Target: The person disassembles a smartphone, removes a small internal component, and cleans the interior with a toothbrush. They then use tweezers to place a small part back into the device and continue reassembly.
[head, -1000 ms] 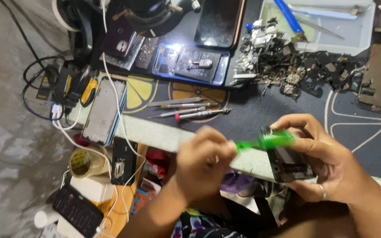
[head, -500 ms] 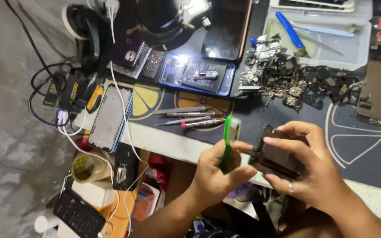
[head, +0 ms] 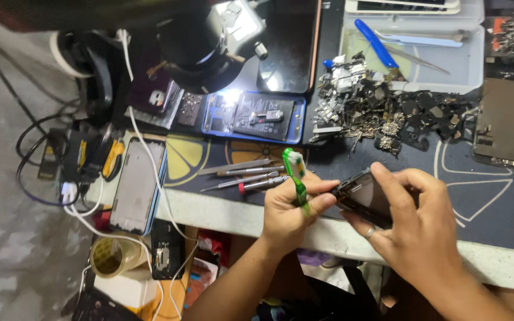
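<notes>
At centre frame, the left hand [head: 287, 211] clenches a green-handled toothbrush [head: 295, 177], bristles up, while the right hand [head: 414, 229] grasps a dark rectangular phone body [head: 361, 195] over the mat edge; a loosened grip could likely drop it off the bench.

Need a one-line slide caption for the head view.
Left hand grips a green toothbrush beside a dark phone part held by the right hand, above a cluttered repair mat.
</notes>
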